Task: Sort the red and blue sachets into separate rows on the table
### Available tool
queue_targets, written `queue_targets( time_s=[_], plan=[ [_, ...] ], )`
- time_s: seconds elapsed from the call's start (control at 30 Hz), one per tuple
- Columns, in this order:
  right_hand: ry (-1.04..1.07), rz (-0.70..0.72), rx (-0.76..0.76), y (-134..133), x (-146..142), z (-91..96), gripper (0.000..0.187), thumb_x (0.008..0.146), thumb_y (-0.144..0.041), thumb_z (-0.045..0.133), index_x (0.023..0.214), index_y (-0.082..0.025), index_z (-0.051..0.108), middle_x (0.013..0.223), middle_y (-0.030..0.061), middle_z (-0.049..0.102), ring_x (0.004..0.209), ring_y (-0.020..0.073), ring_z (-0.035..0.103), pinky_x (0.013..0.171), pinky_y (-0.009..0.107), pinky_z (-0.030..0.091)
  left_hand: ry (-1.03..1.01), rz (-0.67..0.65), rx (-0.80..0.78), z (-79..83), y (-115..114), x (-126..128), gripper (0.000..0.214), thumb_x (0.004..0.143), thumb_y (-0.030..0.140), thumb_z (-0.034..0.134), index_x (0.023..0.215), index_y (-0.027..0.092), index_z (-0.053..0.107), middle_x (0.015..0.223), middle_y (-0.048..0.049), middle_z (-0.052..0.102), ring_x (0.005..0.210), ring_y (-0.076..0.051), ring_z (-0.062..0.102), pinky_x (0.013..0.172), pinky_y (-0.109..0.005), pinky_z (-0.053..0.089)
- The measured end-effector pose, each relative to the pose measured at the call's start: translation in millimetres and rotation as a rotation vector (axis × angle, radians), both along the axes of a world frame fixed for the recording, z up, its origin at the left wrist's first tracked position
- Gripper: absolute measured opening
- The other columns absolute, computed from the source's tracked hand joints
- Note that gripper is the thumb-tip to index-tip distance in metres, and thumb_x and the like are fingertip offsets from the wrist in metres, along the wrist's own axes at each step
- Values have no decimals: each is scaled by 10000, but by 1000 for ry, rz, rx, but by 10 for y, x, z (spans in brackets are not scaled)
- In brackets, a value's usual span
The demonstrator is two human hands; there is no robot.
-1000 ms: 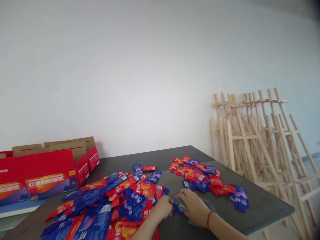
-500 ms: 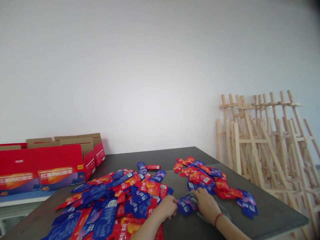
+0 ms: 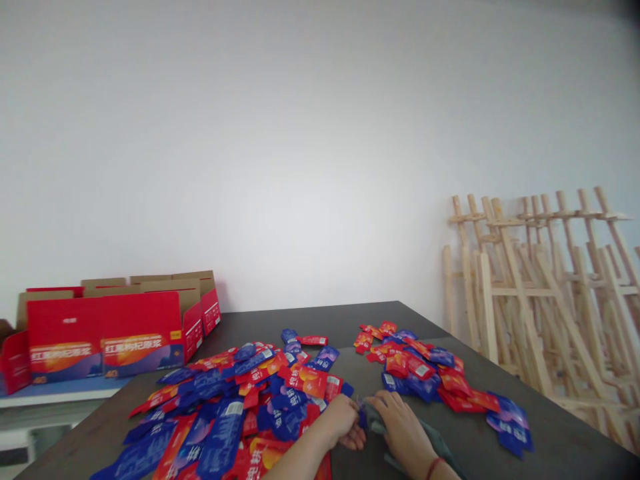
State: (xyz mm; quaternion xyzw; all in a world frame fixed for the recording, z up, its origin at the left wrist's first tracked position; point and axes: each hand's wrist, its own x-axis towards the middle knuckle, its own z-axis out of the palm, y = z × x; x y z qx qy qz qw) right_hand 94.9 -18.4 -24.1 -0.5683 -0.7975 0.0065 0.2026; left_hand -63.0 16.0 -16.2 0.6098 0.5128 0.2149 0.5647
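My left hand (image 3: 344,423) is closed, fingers pinching the edge of a blue sachet (image 3: 363,415) low over the dark table (image 3: 360,460). Only a sliver of that sachet shows between my hands. My right hand (image 3: 403,430), with a red band at its wrist, is closed around a grey-green cloth (image 3: 441,445) and presses it against the sachet's right side. Left of my hands lies a big loose heap of red and blue sachets (image 3: 225,427). A smaller pile of similar sachets (image 3: 420,367) spreads beyond my right hand.
Open red cartons (image 3: 140,320) with brown inner flaps stand in a row on a lower surface at the left. Wooden easels (image 3: 525,307) lean against the white wall at the right, just past the table's edge.
My hands have come closer together. The blue sachet, earlier lying in plain sight between them, is now mostly covered by fingers and cloth. The view has swung slightly left.
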Motion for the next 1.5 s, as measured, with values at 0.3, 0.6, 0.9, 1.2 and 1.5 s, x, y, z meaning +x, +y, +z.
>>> queue_targets(
  time_s=[0.3, 0.6, 0.9, 1.2, 1.5],
  plan=[
    [83, -249, -44, 324, 518, 21, 455, 722, -21, 413, 1083, -185, 636, 1041, 112, 632, 1017, 247, 552, 866, 339, 395, 189, 104, 246, 261, -27, -217, 196, 824, 156, 414, 928, 177, 579, 650, -33, 670, 538, -184, 659, 530, -294, 509],
    [271, -53, 97, 188, 67, 325, 552, 678, -67, 453, 1206, -198, 546, 1201, 79, 575, 1131, 233, 486, 972, 322, 344, 428, -329, 1145, 588, -119, -377, 284, 890, 160, 417, 943, 230, 687, 1117, -53, 672, 1045, -182, 610, 931, -292, 433],
    [-20, -83, 19, 245, -245, 71, 448, 762, -27, 403, 1086, -252, 614, 1106, 65, 598, 1065, 246, 499, 841, 334, 391, 573, -446, 1191, 170, 95, -511, 275, 868, 103, 443, 841, 215, 693, 943, -24, 714, 911, -143, 647, 809, -224, 469],
    [-112, -219, 2, 390, 159, 4, 496, 707, -8, 440, 1101, -250, 618, 1187, 79, 581, 1102, 261, 505, 857, 359, 416, 503, -135, 1250, 464, 371, -765, 364, 839, 85, 386, 890, 221, 720, 1042, -4, 712, 1001, -141, 635, 938, -293, 469],
    [-10, -331, -60, 535, 180, 16, 538, 700, -119, 524, 1231, -206, 548, 1441, 143, 359, 1201, 275, 486, 899, 350, 429, 708, 121, 1101, 876, 372, -1564, 356, 818, 110, 408, 944, 222, 722, 1066, -21, 703, 1018, -175, 624, 953, -336, 448]
  ],
)
